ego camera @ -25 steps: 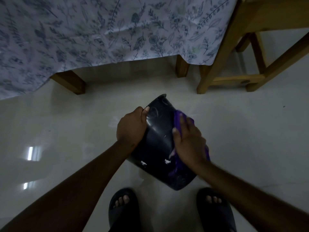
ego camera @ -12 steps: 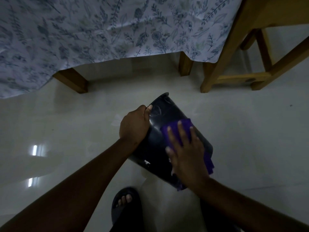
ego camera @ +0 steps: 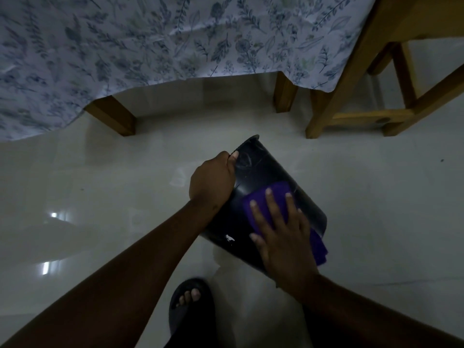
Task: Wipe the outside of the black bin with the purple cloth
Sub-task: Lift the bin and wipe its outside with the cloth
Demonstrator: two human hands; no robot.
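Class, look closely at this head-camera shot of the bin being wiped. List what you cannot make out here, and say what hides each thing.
1. Inside of the black bin: head view, its mouth faces away.
2. Bin wall under the purple cloth: covered by cloth and right hand.
3. Left hand fingers: curled around the bin's far side.
4. Right foot: hidden below the right arm.
5. Tabletop: draped by the floral tablecloth, cut off at the top edge.

Dim glossy floor; floral tablecloth; wooden chair.

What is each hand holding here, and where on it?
Left hand grips the tilted black plastic bin at its side. Right hand lies flat, pressing the purple cloth on the bin's outside.
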